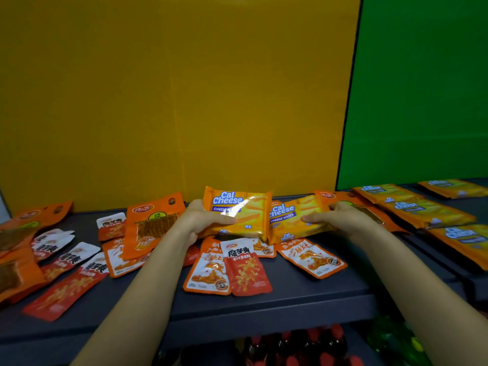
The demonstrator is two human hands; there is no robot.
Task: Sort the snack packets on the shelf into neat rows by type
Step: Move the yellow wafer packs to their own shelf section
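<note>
While the left hand grips one wafer packet, the right hand grips another packet (labels partly covered).

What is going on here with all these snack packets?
A person is sorting snacks on a dark shelf. The left grip holds one Cal Cheese packet, the right grip a second packet, side by side over the mixed small packets. More Cal Cheese packets lie in a row at the right.
</note>
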